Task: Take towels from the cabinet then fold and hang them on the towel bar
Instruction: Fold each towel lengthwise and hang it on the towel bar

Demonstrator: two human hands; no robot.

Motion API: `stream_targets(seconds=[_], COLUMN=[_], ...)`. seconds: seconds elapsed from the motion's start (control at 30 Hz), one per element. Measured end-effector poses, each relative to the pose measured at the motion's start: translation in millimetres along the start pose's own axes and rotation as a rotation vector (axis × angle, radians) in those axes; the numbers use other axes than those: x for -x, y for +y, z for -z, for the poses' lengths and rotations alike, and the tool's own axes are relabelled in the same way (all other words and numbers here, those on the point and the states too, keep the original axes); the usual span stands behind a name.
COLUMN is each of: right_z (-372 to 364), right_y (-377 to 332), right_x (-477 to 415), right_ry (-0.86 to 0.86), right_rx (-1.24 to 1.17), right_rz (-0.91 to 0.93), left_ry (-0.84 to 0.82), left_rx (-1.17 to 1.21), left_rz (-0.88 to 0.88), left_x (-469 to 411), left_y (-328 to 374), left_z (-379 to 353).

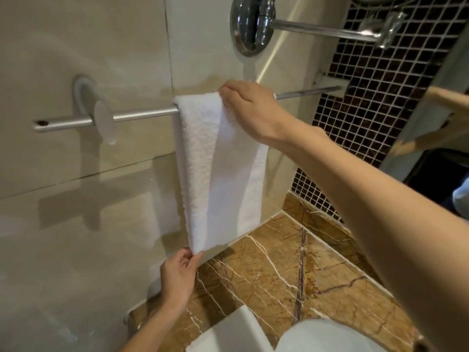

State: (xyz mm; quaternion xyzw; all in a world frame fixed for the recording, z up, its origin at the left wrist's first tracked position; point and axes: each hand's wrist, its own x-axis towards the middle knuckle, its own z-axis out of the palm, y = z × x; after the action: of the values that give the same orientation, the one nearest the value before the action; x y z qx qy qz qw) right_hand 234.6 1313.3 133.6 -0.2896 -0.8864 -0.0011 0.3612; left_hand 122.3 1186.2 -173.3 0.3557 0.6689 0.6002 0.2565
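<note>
Neatly – wht towel [220,168] over bar [142,114]

The towel [203,148] I hold is white terry cloth, nubbly with a smoother band, over a matt brushed-metal towel bar [142,115]. Before me the wall tiles [88,47] are glossy beige, the counter [291,270] polished veined brown stone, the fitting [251,24] above mirror-bright chrome.
</note>
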Motion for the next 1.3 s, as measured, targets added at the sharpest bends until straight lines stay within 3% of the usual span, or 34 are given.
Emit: stream_targets(seconds=[0.4,0.83,1.3], right_z=[6.9,23.7,39.6], right_y=[45.3,104.8,172.5], right_x=[-1.8,-1.4,-0.9], right_ry=[0.034,-0.009,-0.005], right_rx=[-0.002,-0.022,-0.117], right_rz=[-0.051,-0.049,-0.123], left_ry=[-0.049,-0.115,-0.178], left_rx=[-0.117,0.025,-0.257], left_rz=[-0.097,-0.053,-0.270], left_x=[-22.5,-46.0,-71.1], left_y=[1.8,-3.1,17.6], left_z=[-35.5,-99.6,-157.6])
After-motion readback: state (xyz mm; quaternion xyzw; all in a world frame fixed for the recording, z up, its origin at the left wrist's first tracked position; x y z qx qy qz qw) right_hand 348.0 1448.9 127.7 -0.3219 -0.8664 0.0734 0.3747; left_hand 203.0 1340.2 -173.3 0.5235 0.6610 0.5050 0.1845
